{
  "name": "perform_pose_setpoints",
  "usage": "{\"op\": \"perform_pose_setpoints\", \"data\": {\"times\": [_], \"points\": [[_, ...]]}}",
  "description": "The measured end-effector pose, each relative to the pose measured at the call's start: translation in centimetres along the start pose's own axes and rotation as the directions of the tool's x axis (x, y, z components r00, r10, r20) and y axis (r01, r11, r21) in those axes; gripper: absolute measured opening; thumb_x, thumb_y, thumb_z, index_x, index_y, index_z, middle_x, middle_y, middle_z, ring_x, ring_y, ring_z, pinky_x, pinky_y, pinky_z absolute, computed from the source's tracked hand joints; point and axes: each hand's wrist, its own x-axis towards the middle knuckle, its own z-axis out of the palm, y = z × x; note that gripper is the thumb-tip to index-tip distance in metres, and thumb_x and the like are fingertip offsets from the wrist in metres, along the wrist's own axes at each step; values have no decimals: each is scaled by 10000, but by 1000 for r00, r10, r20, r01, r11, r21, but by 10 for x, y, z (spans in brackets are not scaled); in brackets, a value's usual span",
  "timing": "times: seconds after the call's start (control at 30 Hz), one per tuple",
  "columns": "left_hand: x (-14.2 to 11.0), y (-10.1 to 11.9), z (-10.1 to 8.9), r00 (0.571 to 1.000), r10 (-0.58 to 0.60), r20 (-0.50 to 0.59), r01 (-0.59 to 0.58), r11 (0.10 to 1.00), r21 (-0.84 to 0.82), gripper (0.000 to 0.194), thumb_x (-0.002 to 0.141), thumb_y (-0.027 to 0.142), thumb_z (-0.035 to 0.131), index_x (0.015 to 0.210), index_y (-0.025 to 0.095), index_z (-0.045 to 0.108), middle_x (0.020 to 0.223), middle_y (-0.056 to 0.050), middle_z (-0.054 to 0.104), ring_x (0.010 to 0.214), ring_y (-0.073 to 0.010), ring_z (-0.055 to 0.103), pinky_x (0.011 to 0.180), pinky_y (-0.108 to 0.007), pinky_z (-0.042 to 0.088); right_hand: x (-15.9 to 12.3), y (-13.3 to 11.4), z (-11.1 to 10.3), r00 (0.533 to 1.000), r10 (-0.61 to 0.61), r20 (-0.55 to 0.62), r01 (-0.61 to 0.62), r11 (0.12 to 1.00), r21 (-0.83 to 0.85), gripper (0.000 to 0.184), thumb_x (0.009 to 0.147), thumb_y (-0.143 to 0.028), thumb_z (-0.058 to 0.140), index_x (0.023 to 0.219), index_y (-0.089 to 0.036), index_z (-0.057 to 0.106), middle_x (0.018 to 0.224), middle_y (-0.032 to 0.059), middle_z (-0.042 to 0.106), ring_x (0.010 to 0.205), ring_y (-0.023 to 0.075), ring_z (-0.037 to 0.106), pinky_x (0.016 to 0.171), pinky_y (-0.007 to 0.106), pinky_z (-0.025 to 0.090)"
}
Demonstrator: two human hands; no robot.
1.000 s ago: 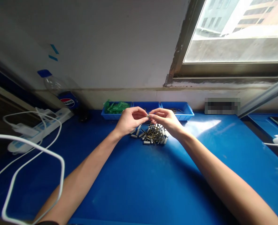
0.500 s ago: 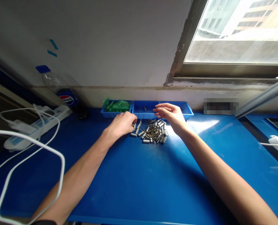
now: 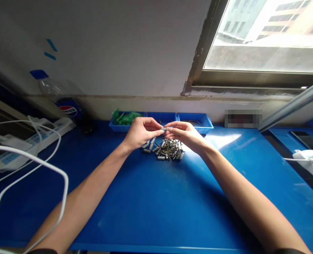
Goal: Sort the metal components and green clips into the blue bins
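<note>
Both hands meet above the far middle of the blue table [image 3: 156,197]. The left hand [image 3: 140,132] and the right hand [image 3: 184,134] each pinch one end of a small grey metal piece [image 3: 164,129] between fingertips, holding it level in the air between them. Just beneath them on the table lies a loose pile of small metal parts [image 3: 167,150], grey sleeves and thin dark pins mixed. Against the far edge stand three blue trays [image 3: 206,123]; the left one holds green bags [image 3: 126,118]. A plastic bottle [image 3: 58,97] and a white power strip [image 3: 26,143] sit at the far left.
</note>
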Motion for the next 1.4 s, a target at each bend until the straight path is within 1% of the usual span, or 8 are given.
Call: {"op": "perform_pose_setpoints", "data": {"times": [0.13, 0.27, 0.47, 0.63, 0.97, 1.07, 1.2, 1.4], "points": [[1, -5, 3, 1000, -14, 25, 14, 1000, -19, 378, 688, 426, 920, 867, 126, 776, 909, -117, 824, 876, -281, 804, 841, -390, 660, 1, 3, 3, 999, -25, -32, 24, 998, -53, 381, 765, -446, 907, 1025, -187, 806, 888, 52, 794, 823, 180, 739, 846, 323, 592], [3, -6, -6, 995, 21, 99, -47, 961, 272, 282, 778, 395, 842, 926, 161, 786, 909, -82, 817, 850, -239, 787, 821, -335, 635, 2, 3, 3, 991, -55, -119, 38, 989, -141, 387, 761, -451, 901, 1011, -169, 809, 833, 52, 786, 742, 168, 701, 784, 326, 573], [0, -3, -19, 968, -168, 185, -35, 643, 765, 182, 831, 289, 747, 978, 217, 825, 941, -82, 813, 848, -249, 763, 705, -279, 558, 5, 1, 3, 954, -137, -267, 95, 982, -163, 432, 780, -412, 881, 1134, -183, 784, 1015, 95, 821, 946, 238, 766, 901, 386, 588], [0, -6, -13, 955, -247, 163, 4, 563, 826, 215, 847, 245, 711, 1030, 234, 825, 990, -82, 815, 878, -257, 765, 735, -285, 555, 3, -3, 3, 954, -126, -271, 85, 984, -158, 401, 814, -400, 835, 1160, -206, 772, 1116, 96, 816, 947, 232, 775, 912, 395, 598], [0, -16, -9, 974, -185, 128, -11, 529, 849, 405, 759, 73, 650, 1103, 205, 819, 882, -92, 796, 781, -245, 746, 747, -291, 566, 2, -2, 1, 970, -69, -235, 34, 988, -150, 295, 810, -378, 822, 1031, -185, 793, 974, 85, 821, 822, 186, 748, 810, 330, 580], [1, -15, -11, 985, -83, 154, -76, 590, 804, 359, 754, 76, 638, 1042, 173, 830, 865, -92, 789, 758, -226, 733, 765, -293, 578, 2, -2, 1, 971, -49, -232, 14, 988, -152, 310, 799, -397, 831, 1020, -184, 793, 967, 89, 819, 819, 182, 743, 809, 325, 578], [4, -7, -12, 993, 97, 73, -121, 808, 577, 232, 798, 168, 658, 957, 158, 827, 961, -85, 802, 816, -200, 744, 776, -277, 609, 1, -3, 1, 976, -29, -215, -12, 983, -183, 304, 798, -405, 832, 995, -176, 792, 932, 84, 815, 794, 177, 733, 781, 308, 572], [4, 4, -5, 998, 56, -5, -55, 987, 151, 224, 781, 301, 793, 923, 128, 804, 972, -100, 817, 931, -236, 774, 892, -338, 629, -2, -2, 3, 998, 46, -52, -52, 990, -133, 365, 853, -448, 824, 1109, -192, 776, 979, 85, 817, 864, 192, 762, 843, 323, 597]]}}
